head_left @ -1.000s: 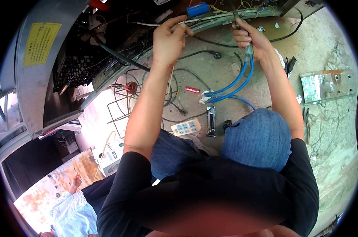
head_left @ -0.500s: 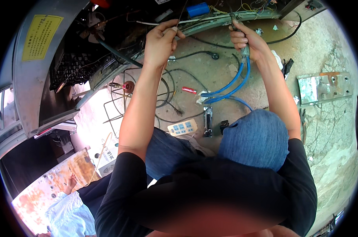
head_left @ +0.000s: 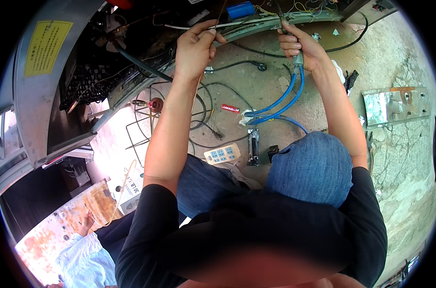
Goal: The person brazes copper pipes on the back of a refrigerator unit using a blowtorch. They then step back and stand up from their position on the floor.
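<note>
My left hand (head_left: 195,50) is closed in a pinch on a thin rod (head_left: 221,12), at the front edge of an opened metal cabinet. The rod's pale tail runs down beside my left forearm. Over to the right, my right hand (head_left: 302,45) is wrapped round the handle of a gas torch (head_left: 298,59). Twin blue hoses (head_left: 279,98) leave the handle and curve down to the floor. The torch's thin neck points up into the cabinet, and its tip is out of view. Inside the cabinet, between my hands, lies a blue cylinder (head_left: 241,11) near thin loose wires.
The cabinet's frame (head_left: 275,30) crosses the top. On the floor are a power strip (head_left: 222,154), a red lighter-like stick (head_left: 230,108), black cables (head_left: 218,86), a wire rack (head_left: 131,127) and a metal plate (head_left: 395,106). Another person's hand (head_left: 87,223) shows at lower left.
Both hands keep their grips and stay almost in place. The view has shifted very slightly; nothing was picked up or let go.
</note>
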A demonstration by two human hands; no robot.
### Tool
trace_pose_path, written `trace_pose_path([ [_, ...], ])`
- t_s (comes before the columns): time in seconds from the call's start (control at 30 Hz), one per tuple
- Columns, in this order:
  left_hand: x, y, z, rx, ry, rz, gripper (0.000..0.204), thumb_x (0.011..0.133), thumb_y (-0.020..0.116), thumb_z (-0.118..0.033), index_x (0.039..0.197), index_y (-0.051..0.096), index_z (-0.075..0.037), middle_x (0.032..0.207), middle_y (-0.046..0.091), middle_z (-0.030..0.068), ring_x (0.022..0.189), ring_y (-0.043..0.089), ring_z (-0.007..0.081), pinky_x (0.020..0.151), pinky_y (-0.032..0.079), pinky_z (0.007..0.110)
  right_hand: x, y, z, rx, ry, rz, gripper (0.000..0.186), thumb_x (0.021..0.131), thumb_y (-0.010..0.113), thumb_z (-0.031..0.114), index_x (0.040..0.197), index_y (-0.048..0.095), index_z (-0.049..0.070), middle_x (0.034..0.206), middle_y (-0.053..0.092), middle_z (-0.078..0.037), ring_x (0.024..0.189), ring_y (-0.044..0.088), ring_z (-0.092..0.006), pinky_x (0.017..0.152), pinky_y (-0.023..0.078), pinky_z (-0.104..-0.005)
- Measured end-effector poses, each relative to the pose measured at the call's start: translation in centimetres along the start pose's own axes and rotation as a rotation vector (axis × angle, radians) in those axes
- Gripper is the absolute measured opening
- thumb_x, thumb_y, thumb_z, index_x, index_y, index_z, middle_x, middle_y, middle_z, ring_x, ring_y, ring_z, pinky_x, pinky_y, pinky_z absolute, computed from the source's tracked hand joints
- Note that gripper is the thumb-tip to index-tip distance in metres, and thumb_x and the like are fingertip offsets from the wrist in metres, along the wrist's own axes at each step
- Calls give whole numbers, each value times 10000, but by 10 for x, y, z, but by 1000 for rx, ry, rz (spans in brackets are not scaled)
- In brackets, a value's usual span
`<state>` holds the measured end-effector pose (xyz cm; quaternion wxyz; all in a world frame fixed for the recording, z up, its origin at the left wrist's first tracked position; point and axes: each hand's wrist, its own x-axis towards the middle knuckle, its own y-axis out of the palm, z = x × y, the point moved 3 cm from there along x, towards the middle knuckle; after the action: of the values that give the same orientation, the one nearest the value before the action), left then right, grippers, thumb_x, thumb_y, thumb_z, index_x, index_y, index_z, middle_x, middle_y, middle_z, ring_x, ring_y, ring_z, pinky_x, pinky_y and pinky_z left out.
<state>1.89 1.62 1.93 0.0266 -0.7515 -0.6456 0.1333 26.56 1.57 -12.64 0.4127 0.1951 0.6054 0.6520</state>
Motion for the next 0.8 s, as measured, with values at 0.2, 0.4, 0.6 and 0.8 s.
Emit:
trace_pose_path([
  [0.2, 0, 0, -2, 5, -3, -3, 362, 995, 558, -77, 1319, 581, 83, 840, 727, 81, 523, 474, 40, 462, 350, 191, 0, 1, 1, 5, 10, 3, 285, 1068, 577, 293, 1040, 564, 9, 666, 389, 64, 498, 352, -11, 394, 301, -167],
  [0.4, -2, 2, -4, 23, -17, 4, 374, 1017, 531, -64, 1356, 546, 94, 870, 700, 76, 529, 440, 41, 463, 336, 194, -1, 1, 2, 8, 9, 2, 292, 1063, 587, 302, 1038, 566, 11, 662, 387, 65, 495, 350, -13, 393, 298, -167],
  [0.6, -2, 1, -4, 40, -14, 8, 382, 1029, 518, -61, 1376, 529, 98, 883, 686, 72, 532, 423, 39, 463, 331, 193, -1, 3, 1, 12, 17, -2, 293, 1064, 585, 301, 1040, 566, 10, 663, 392, 63, 496, 352, -14, 393, 295, -167],
  [0.8, -3, 3, -10, 37, -27, 11, 385, 1025, 523, -62, 1373, 533, 101, 888, 689, 74, 533, 416, 42, 466, 330, 197, -1, 1, 2, 17, 18, 6, 290, 1064, 586, 299, 1043, 567, 10, 664, 394, 63, 497, 352, -13, 392, 292, -168],
])
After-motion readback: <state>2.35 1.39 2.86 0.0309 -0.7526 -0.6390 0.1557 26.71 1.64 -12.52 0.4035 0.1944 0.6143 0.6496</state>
